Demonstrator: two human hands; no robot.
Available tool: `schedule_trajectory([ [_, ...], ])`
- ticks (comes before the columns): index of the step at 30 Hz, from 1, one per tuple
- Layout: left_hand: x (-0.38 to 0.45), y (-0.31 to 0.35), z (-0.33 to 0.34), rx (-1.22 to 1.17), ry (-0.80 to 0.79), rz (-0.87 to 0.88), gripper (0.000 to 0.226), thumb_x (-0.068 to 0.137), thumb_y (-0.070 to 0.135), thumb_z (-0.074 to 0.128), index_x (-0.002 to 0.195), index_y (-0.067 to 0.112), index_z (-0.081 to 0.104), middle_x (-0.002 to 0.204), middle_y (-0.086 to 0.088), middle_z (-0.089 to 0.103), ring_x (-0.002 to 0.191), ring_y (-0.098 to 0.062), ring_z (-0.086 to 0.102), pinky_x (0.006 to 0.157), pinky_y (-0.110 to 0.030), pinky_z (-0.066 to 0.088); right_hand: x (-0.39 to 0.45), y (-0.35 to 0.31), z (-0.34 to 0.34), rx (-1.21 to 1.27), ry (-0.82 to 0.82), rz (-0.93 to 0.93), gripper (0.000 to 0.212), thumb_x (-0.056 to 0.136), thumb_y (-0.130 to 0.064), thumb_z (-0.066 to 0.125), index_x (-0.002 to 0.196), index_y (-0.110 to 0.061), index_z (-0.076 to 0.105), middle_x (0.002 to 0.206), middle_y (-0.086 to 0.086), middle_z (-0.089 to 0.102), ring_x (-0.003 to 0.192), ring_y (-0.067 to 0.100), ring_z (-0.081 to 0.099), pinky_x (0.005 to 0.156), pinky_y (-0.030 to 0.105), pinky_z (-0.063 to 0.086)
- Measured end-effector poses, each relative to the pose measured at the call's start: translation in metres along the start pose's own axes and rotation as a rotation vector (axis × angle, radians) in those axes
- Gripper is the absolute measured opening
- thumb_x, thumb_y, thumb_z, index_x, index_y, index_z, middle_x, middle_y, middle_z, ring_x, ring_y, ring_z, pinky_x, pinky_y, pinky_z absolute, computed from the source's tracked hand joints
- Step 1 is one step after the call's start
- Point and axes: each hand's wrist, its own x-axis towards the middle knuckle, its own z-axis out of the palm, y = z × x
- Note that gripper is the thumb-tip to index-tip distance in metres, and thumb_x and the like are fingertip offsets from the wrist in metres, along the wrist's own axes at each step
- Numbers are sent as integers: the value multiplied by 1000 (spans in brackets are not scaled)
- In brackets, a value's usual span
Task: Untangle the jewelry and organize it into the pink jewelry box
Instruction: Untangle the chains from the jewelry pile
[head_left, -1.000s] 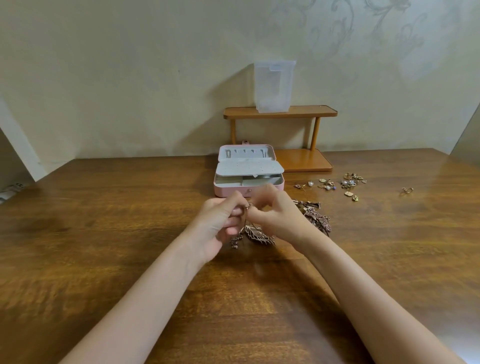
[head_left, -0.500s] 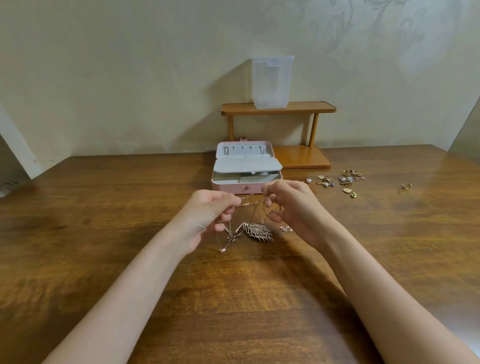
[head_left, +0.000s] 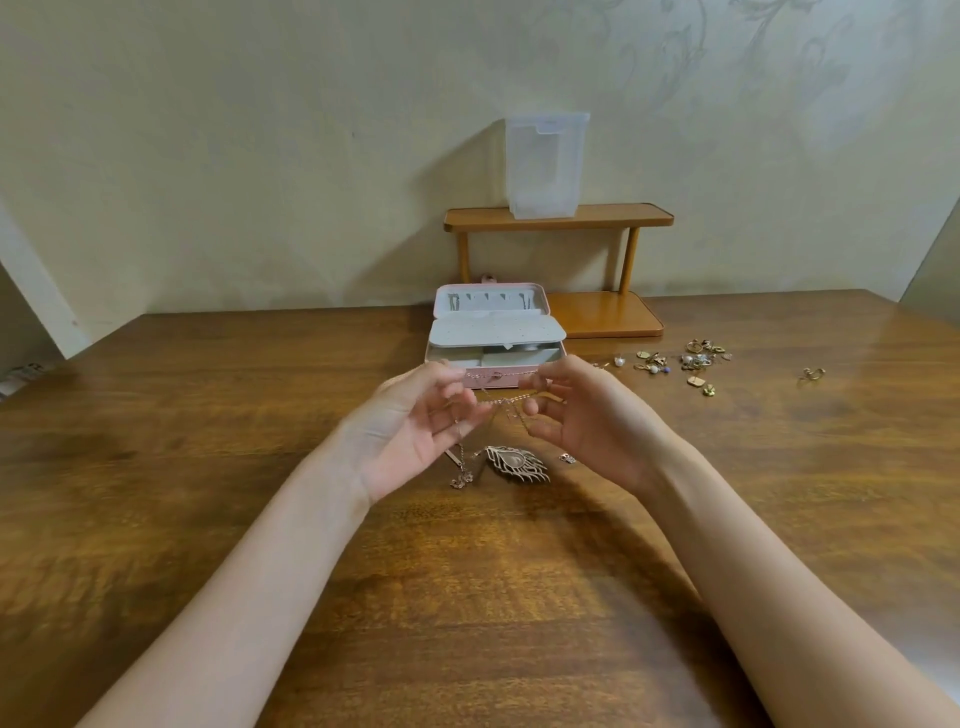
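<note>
Left hand: my left hand (head_left: 410, 426) is raised above the worktop (head_left: 208, 467), palm turned toward me, fingers curled, thumb and forefinger pinching one end of the chain (head_left: 501, 375).
Right hand: my right hand (head_left: 587, 421) faces it, just beside it, fingertips pinching the other end of the same stretch; the lower fingers are loosely bent.
Chain: a thin strand pulled nearly level between my two hands, its long axis running left to right. A second strand sags just below it, and more chain drops from my left hand to the worktop.
Pendant: the feather-shaped pendant (head_left: 517, 462) lies flat on the worktop below and between my hands, nearer me than the box; a small charm (head_left: 461, 480) rests just left of it.
Pink jewelry box (head_left: 493, 338): open, straight beyond my hands, just behind the taut strand; its white tray is raised.
Loose pieces: a scatter of earrings and rings (head_left: 680, 361) lies to the right of the box, nearer my right hand.
Key relation: the crossing of the strands sits between my fingertips, so I judge the next pull goes outward along the chain's line.
Progress: I reckon the untangling is underway; I can't tell what already lies in the box.
</note>
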Motion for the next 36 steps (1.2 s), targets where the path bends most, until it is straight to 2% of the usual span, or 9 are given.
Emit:
schedule_trajectory([
  [3,2,-7,3,349,174,164,20,83,-7,58,85,12,53,67,-3,54,45,-4,49,57,-22,56,-1,2,3,-157,8,-52,15,89,0,53,79,-7,61,70,-2,61,65,10,51,59,23,46],
  [7,6,-17,7,808,341,385,12,89,6,57,91,17,52,72,-1,54,39,-2,44,52,-23,46,1,8,10,-572,222,-175,26,84,4,53,62,-9,45,70,4,55,51,3,52,54,18,47],
  [16,1,-13,10,668,294,238,32,98,25,44,81,9,65,58,2,49,38,-5,37,35,-16,26,3,10,2,-528,278,-97,27,83,15,51,72,-9,47,69,6,47,59,13,56,56,21,54],
  [19,-1,-7,8,642,272,167,32,97,27,44,82,10,66,57,3,49,39,-6,35,35,-16,24,1,5,2,-219,151,-35,31,82,21,49,75,-9,47,82,9,58,62,15,63,75,32,55],
  [22,-3,-3,9,536,242,85,29,96,28,47,83,9,64,56,3,47,39,-5,33,34,-14,23,-2,-4,4,43,80,-100,39,79,27,42,67,-10,48,89,9,57,67,16,61,58,25,52],
  [25,-4,0,9,404,208,0,29,96,30,47,78,11,59,55,3,46,37,-3,31,31,-12,21,-4,-3,5,-336,116,-160,48,80,25,36,52,-11,53,86,3,56,75,13,59,57,24,52],
  [28,-3,0,9,398,158,-34,32,97,34,45,77,12,58,54,4,47,36,-3,30,29,-12,20,-4,5,11,-870,136,-205,38,85,12,43,71,-10,70,81,-6,59,86,20,59,82,35,55],
  [32,-5,-1,13,502,110,-34,36,97,38,42,77,15,61,55,4,47,37,-3,30,31,-12,19,-4,8,13,-889,33,-146,38,87,8,49,114,-12,67,86,-15,60,78,1,56,78,18,48],
  [36,-6,-2,13,561,92,-31,37,97,42,40,81,16,62,57,4,48,39,-4,30,32,-13,19,-4,11,9,-725,-29,-150,54,85,16,49,111,-30,62,102,-10,63,85,7,57,81,22,50],
])
